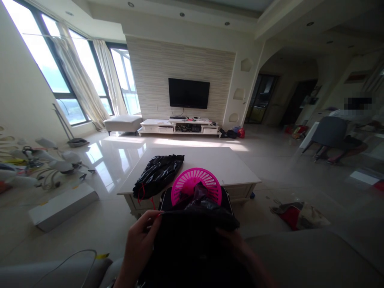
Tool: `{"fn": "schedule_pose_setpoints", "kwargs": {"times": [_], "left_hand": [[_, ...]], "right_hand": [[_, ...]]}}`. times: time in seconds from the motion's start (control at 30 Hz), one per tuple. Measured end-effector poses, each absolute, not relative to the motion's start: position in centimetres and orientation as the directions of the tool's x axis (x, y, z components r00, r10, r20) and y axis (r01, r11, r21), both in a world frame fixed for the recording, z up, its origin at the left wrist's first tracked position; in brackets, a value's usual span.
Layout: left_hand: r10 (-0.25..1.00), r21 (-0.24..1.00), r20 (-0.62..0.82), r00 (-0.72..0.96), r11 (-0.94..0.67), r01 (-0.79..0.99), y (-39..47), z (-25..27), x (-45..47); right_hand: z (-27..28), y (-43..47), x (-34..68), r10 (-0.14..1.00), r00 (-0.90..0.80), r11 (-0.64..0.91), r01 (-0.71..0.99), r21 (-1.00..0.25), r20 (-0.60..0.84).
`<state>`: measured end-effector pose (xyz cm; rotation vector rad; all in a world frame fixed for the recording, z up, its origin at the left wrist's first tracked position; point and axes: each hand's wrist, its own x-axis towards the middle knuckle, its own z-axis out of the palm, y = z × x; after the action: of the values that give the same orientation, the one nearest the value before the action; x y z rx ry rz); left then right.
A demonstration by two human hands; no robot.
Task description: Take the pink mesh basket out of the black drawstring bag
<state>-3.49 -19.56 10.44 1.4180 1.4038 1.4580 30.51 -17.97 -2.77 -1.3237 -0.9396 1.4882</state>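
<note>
Trash bag bundle (159, 174) sits on the left of the desk (210, 158), plastic basket (196, 174) right of the bundle by the near edge, loose trash bag (201, 220) in front of that. Behind the desk: TV stand (165, 129), TV (189, 93) above.

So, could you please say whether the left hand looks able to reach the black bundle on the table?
Probably yes: the black bundle lies just beyond the left hand with nothing apparent between them, though that hand now pinches dark material.
</note>
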Motion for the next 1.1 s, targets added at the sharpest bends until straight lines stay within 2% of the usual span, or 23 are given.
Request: {"fn": "schedule_pose_setpoints", "kwargs": {"times": [0.07,0.17,0.3,0.4,0.5,0.6,0.73,0.97,1.1], "left_hand": [[0.933,0.956,0.251,-0.256,-0.198,0.216,-19.6,10.3,-3.8],[0.908,0.953,0.258,-0.329,-0.183,0.242,-19.7,10.7,-4.4],[0.887,0.952,0.255,-0.385,-0.162,0.258,-20.0,11.6,-5.0],[0.891,0.954,0.250,-0.380,-0.159,0.255,-20.3,11.9,-4.9],[0.871,0.956,0.253,-0.421,-0.160,0.244,-20.5,11.9,-4.6],[0.894,0.952,0.249,-0.374,-0.154,0.265,-20.5,11.8,-4.8],[0.896,0.933,0.288,-0.339,-0.183,0.309,-20.6,11.5,-5.4],[0.769,0.796,0.576,-0.278,-0.449,0.407,-22.5,12.5,-5.6],[0.762,0.834,0.545,-0.351,-0.448,0.323,-22.7,13.1,-5.9]], "right_hand": [[-2.9,-18.3,30.1,0.927,-0.118,-0.371,-0.132,-0.919,-0.357],[0.0,-17.2,31.4,0.958,0.010,-0.281,-0.147,-0.948,-0.286],[5.9,-15.3,33.9,0.964,0.127,-0.177,-0.350,-0.920,-0.234],[8.1,-16.1,34.0,0.981,0.003,-0.173,-0.417,-0.892,-0.192],[7.3,-17.7,32.4,0.949,-0.158,-0.312,-0.331,-0.890,-0.274],[5.3,-18.4,30.8,0.913,-0.229,-0.396,-0.303,-0.867,-0.337],[4.5,-17.6,30.1,0.933,-0.141,-0.360,-0.328,-0.873,-0.331],[7.5,-17.0,30.3,0.969,-0.061,-0.248,-0.270,-0.930,-0.240],[10.2,-17.2,31.6,0.984,0.031,-0.161,-0.281,-0.946,-0.177]]}}
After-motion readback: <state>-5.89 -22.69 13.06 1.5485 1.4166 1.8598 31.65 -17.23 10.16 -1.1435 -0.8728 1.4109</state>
